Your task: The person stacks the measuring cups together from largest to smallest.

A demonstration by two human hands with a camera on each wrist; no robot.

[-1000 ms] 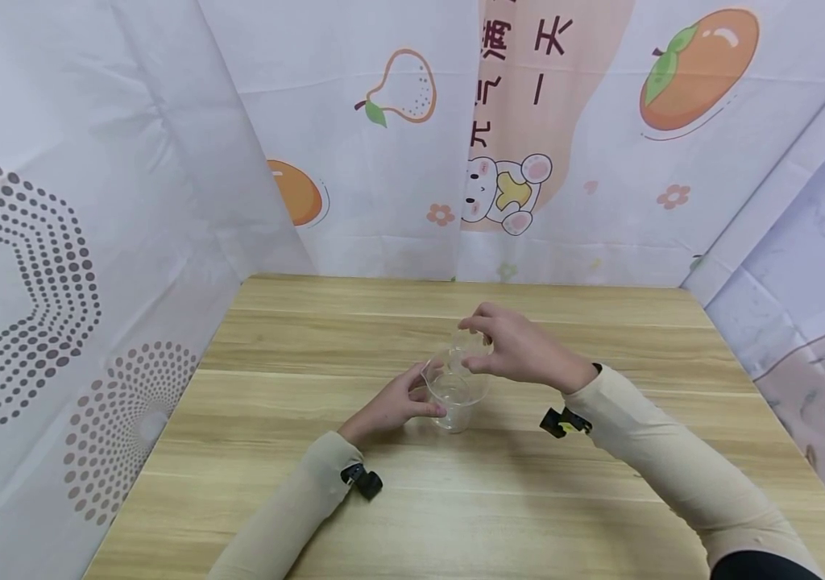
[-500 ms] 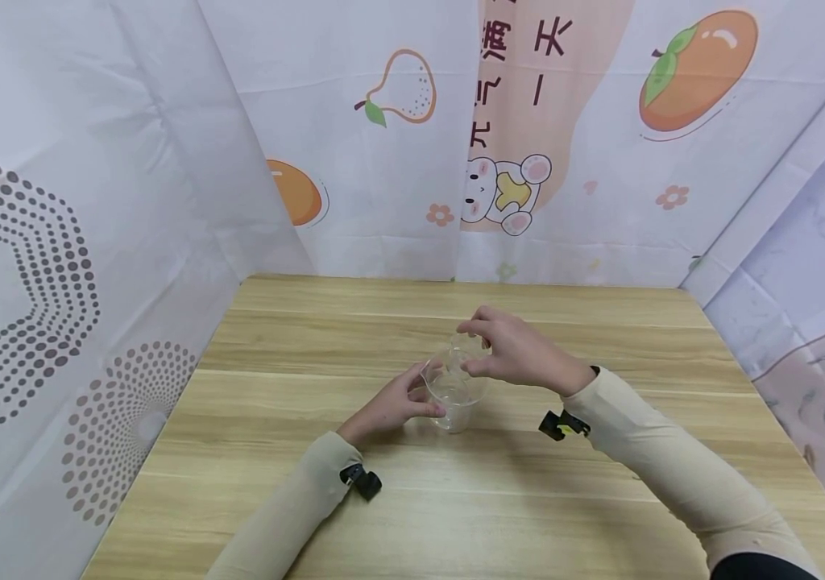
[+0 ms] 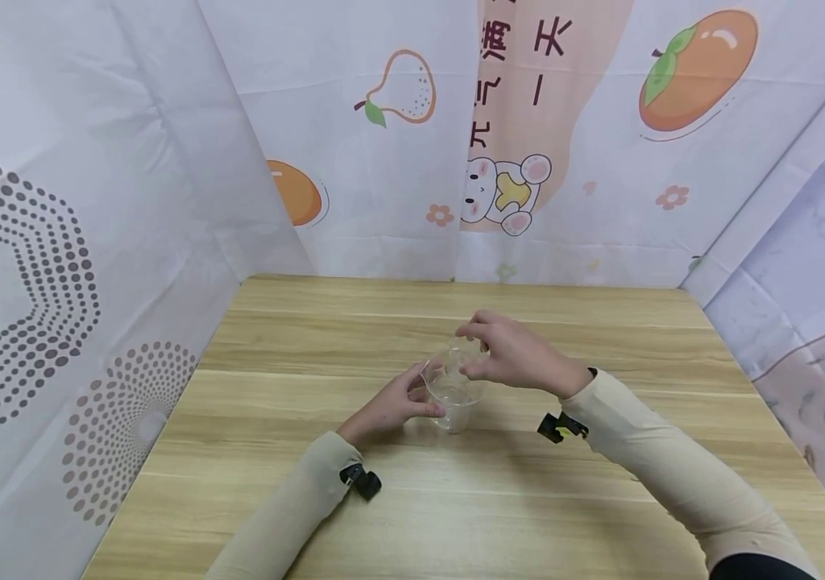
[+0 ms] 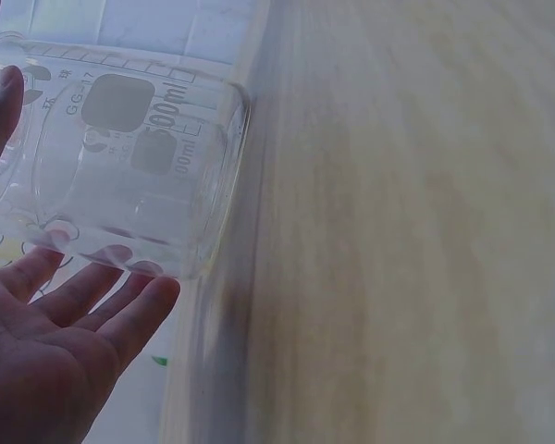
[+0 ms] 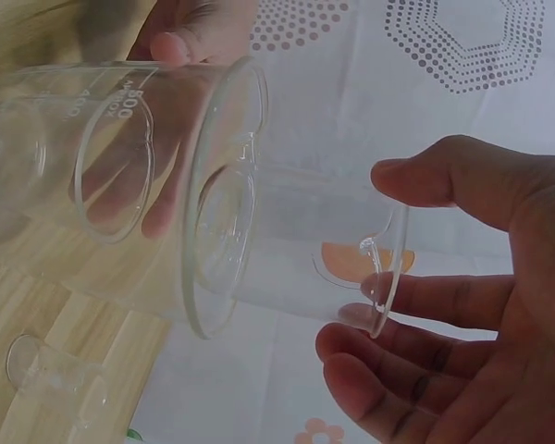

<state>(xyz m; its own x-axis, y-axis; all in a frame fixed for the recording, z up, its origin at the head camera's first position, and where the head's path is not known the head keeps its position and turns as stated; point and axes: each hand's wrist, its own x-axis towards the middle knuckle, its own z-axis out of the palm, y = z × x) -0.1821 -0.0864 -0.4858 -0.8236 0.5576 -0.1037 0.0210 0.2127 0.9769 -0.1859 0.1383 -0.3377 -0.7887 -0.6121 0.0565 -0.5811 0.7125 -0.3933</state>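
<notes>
A large clear glass beaker (image 3: 453, 415) with 500 ml markings stands upright on the wooden table. My left hand (image 3: 398, 400) grips its side, thumb nearer me and fingers round the back. Inside it sits a smaller beaker (image 4: 153, 153); its round rim shows through the glass in the right wrist view. Above, my right hand (image 3: 516, 350) holds another small beaker (image 5: 301, 231) by the rim, thumb on one side and fingers on the other. The lower end of that beaker is at the large beaker's mouth, overlapping its rim (image 5: 192, 231).
Another small clear glass vessel (image 5: 55, 375) shows on the table beyond the large beaker in the right wrist view. Printed curtains (image 3: 383, 201) hang behind the table (image 3: 296, 322) and along both its sides.
My right hand has come down slightly, and the small beaker in it sits lower at the large beaker's mouth. My left hand and the large beaker have stayed in place.
</notes>
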